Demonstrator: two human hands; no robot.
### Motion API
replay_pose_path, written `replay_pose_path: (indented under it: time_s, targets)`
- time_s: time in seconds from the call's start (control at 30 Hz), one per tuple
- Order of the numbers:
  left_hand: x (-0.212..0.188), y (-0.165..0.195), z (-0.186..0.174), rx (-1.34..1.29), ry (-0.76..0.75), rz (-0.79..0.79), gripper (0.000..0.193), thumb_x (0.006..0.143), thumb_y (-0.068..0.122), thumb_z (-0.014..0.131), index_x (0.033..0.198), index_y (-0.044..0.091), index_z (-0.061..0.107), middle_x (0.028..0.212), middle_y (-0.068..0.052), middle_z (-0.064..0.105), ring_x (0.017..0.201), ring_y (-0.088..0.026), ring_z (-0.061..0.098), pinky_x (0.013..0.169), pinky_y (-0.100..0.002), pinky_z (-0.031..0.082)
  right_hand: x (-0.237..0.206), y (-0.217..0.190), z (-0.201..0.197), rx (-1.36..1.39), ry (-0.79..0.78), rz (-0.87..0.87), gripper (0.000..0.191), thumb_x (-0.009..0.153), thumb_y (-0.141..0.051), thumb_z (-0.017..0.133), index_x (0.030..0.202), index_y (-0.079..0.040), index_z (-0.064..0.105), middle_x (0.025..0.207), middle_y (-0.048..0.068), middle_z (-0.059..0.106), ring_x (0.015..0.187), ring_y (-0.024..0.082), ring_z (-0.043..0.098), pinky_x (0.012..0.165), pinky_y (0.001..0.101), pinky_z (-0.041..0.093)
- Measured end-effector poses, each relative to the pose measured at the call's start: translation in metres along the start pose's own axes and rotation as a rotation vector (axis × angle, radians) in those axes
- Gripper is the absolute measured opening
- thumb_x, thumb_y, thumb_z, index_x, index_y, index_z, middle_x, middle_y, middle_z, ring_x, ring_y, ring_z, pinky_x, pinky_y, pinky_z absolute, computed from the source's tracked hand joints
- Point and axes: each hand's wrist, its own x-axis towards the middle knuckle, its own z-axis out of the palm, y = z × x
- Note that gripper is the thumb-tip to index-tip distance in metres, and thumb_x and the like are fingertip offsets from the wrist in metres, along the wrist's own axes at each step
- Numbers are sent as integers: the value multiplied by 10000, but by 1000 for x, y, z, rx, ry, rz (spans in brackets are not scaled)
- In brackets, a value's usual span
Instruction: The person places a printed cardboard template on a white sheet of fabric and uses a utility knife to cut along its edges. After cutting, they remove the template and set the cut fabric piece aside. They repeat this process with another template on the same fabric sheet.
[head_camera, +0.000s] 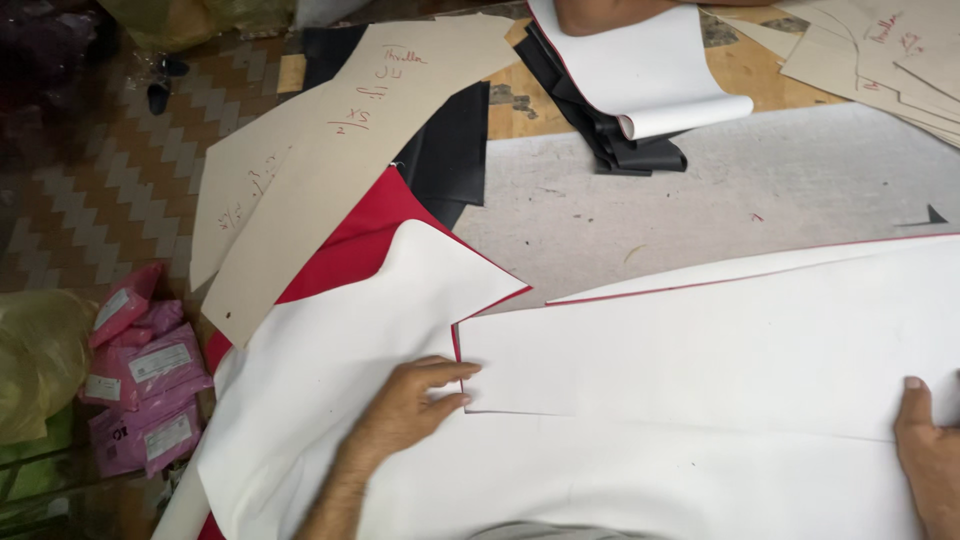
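The white sheet (700, 350), red on its underside, lies flat and folded on the table (700, 190).

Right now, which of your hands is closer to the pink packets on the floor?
Left. The left hand rests on the white sheet not far from the pink packets beside the table. The right hand presses the sheet far over at the opposite edge.
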Motion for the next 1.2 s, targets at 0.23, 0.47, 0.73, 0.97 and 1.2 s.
replay_pose_path:
  time_s: [0.23,0.47,0.73,0.97,1.2]
  targets:
    - [-14,7,123,383,433,21,473,861,161,765,1298,23,650,1468,-199,481,1346,-375,425,1086,-496,425,7,19,-33,-61,126,-222,455,1003,-246,860,1255,61,637,1160,216,701,920,249,677,746,335,564]
    - [-5,27,150,231,381,-315,636,836,51,769,1407,21,488,1581,-259,273,1444,-424,308,1125,-479,425,23,37,-38,134,26,18,664,905,-208,937,1359,147,606,1180,285,685,1092,322,693,944,432,600]
    - [15,54,165,-53,460,-569,970,799,-30,732,1568,12,141,1342,-215,561,1200,-317,643,963,-401,611,50,47,-59,274,-99,176,878,786,-242,984,1439,120,523,1178,272,672,1048,311,681,787,401,608]
    - [14,43,175,-215,481,-456,704,790,-62,727,1422,0,423,1290,-186,655,1160,-267,684,952,-385,606,64,53,-68,274,-261,250,686,847,-242,930,1316,125,589,1033,274,678,911,322,697,751,457,599]
    - [38,48,156,-659,597,-400,562,900,26,681,1430,-47,509,1275,-208,706,1135,-236,703,951,-327,577,81,68,-63,281,-259,200,404,953,-229,866,1127,86,682,918,232,705,822,316,704,711,475,579]
